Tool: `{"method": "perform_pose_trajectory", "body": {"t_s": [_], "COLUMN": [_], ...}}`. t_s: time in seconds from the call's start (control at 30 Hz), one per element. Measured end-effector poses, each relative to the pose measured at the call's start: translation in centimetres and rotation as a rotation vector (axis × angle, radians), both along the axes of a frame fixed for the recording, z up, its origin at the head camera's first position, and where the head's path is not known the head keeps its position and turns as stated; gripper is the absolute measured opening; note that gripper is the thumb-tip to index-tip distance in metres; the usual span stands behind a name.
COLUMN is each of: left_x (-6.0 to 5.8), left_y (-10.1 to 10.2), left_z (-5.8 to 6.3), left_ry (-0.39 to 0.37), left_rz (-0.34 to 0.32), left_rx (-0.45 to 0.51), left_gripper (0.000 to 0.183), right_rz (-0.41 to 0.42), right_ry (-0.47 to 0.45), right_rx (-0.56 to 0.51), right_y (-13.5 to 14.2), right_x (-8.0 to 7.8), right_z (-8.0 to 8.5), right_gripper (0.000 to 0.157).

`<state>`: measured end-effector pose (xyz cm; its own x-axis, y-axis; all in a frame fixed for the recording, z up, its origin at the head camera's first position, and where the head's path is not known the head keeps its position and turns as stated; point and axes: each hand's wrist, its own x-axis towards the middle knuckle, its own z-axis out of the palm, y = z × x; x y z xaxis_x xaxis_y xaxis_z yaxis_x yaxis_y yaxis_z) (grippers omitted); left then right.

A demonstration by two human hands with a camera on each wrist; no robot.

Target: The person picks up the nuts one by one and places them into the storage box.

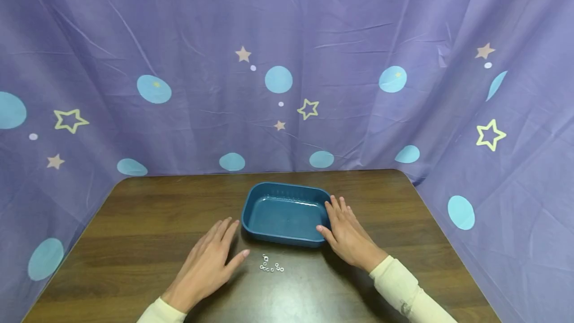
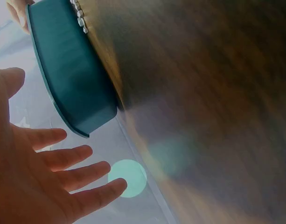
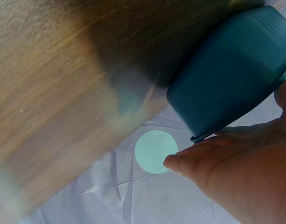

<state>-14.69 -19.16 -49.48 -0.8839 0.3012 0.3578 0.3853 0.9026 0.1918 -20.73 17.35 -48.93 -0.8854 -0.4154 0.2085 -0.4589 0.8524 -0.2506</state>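
Two bare hands flanking a blue rectangular tray [image 1: 287, 216] on a wood-grained table [image 1: 179, 198]. The tray stands upright on its base, toward the far side of the tabletop, its long sides running left to right and its hollow facing up. The right hand [image 1: 347, 236] lies at the tray's right end: its fingers extend along the right wall and its thumb reaches over the near right corner. Its grip is wide, with the fingers mostly straight against the rim rather than curled round it. The left hand [image 1: 206, 258] is near and to the left of the tray, its fingers spread and its grip wide; the fingertips lie just beside the near left corner, and the left wrist view shows a gap between them and the rim. A loose cluster of small metal nuts [image 1: 269, 266] lies on the tabletop on the near side of the tray, between the two hands and apart from both, closer to the left thumb than to the right hand. Both wrists emerge from pale sleeves [image 1: 394, 280]. Beyond the table's far edge hangs a purple curtain [image 1: 287, 24] printed with light-blue discs [image 1: 278, 79] and stars [image 1: 243, 54].
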Motion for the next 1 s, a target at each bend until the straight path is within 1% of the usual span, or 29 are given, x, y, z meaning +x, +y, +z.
{"method": "perform_pose_trajectory", "body": {"t_s": [0.13, 0.33, 0.5, 0.67, 0.8, 1.0], "left_x": [0.0, 0.0, 0.0, -0.2, -0.4, -0.4], "left_y": [0.2, 1.0, 1.8, 2.8, 3.6, 4.6], "left_z": [0.0, 0.0, -0.3, -0.8, -1.1, -1.5], "left_ry": [0.017, 0.044, 0.067, 0.062, 0.05, 0.107], "left_rz": [-0.006, -0.051, -0.085, -0.13, -0.171, -0.24], "left_rx": [-0.008, -0.055, -0.084, -0.119, -0.174, -0.232], "left_gripper": [0.07, 0.053, 0.048, 0.045, 0.042, 0.03], "right_rz": [0.0, -0.001, -0.008, -0.012, -0.015, -0.004], "right_ry": [0.001, 0.0, 0.002, -0.002, 0.001, 0.01], "right_rx": [0.01, 0.012, 0.014, 0.013, 0.015, 0.025], "right_y": [0.0, 0.1, 0.2, 0.1, 0.2, 0.2], "right_x": [0.0, -0.1, -0.1, -0.1, -0.1, 0.0], "right_z": [0.0, -0.1, 0.0, 0.0, -0.1, -0.3], "right_gripper": [0.072, 0.073, 0.073, 0.073, 0.073, 0.074]}}
